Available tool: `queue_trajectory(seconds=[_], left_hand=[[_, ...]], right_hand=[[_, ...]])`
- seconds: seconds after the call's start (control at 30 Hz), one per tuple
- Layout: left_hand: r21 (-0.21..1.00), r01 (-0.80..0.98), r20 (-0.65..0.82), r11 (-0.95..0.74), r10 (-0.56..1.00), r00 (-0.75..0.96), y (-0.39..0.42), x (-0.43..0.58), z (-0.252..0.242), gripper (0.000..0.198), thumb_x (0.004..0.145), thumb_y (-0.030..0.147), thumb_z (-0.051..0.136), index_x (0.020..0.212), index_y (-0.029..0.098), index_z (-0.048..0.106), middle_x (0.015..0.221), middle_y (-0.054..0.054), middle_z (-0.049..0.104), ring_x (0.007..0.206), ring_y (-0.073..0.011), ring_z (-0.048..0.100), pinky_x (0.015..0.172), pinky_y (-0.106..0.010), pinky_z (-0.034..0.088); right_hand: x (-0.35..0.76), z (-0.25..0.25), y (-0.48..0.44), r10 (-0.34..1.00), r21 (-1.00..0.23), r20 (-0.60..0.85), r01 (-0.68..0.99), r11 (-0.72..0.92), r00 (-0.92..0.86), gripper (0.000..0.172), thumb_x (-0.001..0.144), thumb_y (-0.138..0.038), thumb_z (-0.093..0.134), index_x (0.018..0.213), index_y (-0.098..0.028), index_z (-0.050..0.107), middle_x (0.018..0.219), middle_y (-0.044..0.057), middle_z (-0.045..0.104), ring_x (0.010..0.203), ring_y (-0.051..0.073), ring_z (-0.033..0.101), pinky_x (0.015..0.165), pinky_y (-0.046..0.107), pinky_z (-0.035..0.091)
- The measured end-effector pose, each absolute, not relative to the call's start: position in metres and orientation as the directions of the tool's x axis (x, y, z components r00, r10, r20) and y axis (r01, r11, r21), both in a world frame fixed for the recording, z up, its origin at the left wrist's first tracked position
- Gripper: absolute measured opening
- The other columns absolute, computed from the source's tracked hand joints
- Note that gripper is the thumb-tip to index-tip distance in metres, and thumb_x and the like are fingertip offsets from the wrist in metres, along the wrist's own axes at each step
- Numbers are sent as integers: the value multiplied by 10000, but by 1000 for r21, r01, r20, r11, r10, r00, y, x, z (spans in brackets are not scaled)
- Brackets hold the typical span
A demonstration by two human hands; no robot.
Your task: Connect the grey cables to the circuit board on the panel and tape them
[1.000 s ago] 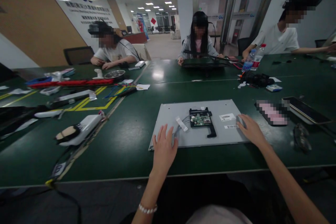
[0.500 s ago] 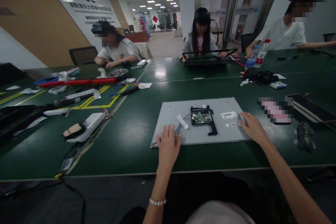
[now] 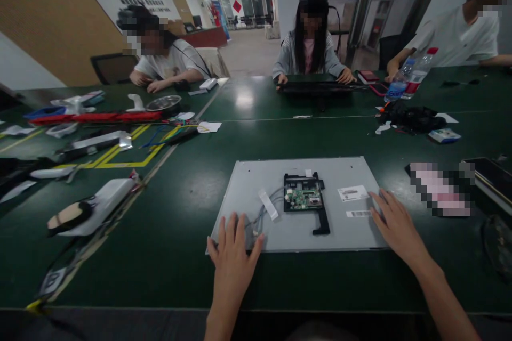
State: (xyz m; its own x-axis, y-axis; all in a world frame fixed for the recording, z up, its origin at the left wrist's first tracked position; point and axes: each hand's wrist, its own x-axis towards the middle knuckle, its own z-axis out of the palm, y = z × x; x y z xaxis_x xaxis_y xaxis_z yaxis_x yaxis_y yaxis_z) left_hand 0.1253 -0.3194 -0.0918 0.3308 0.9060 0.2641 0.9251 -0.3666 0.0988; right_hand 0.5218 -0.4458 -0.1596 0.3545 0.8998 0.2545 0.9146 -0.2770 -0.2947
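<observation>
The glossy dark-green tabletop (image 3: 168,266) bore the flat, grey, rectangular panel (image 3: 280,234) directly before the person; the left hand (image 3: 233,256) and right hand (image 3: 400,229) were released, fingers spread at its 2 sides, any pressure unclear; light, even support there seemed best, clear of the black plastic bracket (image 3: 324,222) and its green circuit board (image 3: 303,200); the thin grey cable (image 3: 261,214) near the left fingers deserved care against snagging.
</observation>
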Motion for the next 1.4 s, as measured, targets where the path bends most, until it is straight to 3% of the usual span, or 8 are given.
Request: queue_trajectory(seconds=[0.43, 0.77, 1.1, 1.23, 1.4], left_hand=[[97, 940, 249, -327, 922, 295, -316, 123, -94, 556, 931, 438, 403, 1406, 161, 487, 1513, -146, 386, 1445, -336, 223, 1135, -634, 119], [87, 938, 255, -335, 918, 305, -318, 121, -93, 526, 949, 419, 385, 1378, 142, 514, 1500, -156, 405, 1431, -330, 263, 1132, -629, 138], [129, 929, 252, -347, 918, 307, -320, 124, -91, 523, 962, 419, 387, 1394, 139, 480, 1501, -162, 400, 1430, -345, 258, 1117, -665, 129], [184, 920, 301, -346, 911, 283, -319, 125, -92, 513, 960, 405, 400, 1409, 164, 455, 1487, -157, 422, 1431, -344, 257, 1109, -673, 150], [242, 892, 363, -382, 888, 282, -323, 121, -92, 505, 958, 387, 407, 1426, 198, 423, 1499, -140, 409, 1446, -331, 230, 1116, -650, 185]], right_hand=[[515, -152, -445, 897, -332, 255, 904, -269, 360, 557, 958, -442, 356, 1496, -303, 325, 1538, 109, 343, 1397, 389, 320, 1038, 648, 370], [514, -150, -447, 891, -361, 227, 884, -298, 393, 575, 965, -476, 344, 1482, -225, 354, 1541, 151, 326, 1393, 366, 338, 1079, 591, 353], [526, -161, -453, 907, -363, 199, 888, -283, 371, 599, 952, -522, 357, 1497, -274, 327, 1555, 116, 316, 1389, 378, 345, 1055, 618, 380], [512, -147, -453, 931, -274, 206, 931, -241, 301, 589, 951, -517, 370, 1503, -316, 330, 1632, 48, 117, 1448, 395, 198, 1089, 632, 325], [501, -129, -448, 989, -143, 126, 988, -58, 76, 560, 967, -479, 355, 1513, -372, 288, 1607, -10, 221, 1460, 331, 199, 1153, 624, 181]])
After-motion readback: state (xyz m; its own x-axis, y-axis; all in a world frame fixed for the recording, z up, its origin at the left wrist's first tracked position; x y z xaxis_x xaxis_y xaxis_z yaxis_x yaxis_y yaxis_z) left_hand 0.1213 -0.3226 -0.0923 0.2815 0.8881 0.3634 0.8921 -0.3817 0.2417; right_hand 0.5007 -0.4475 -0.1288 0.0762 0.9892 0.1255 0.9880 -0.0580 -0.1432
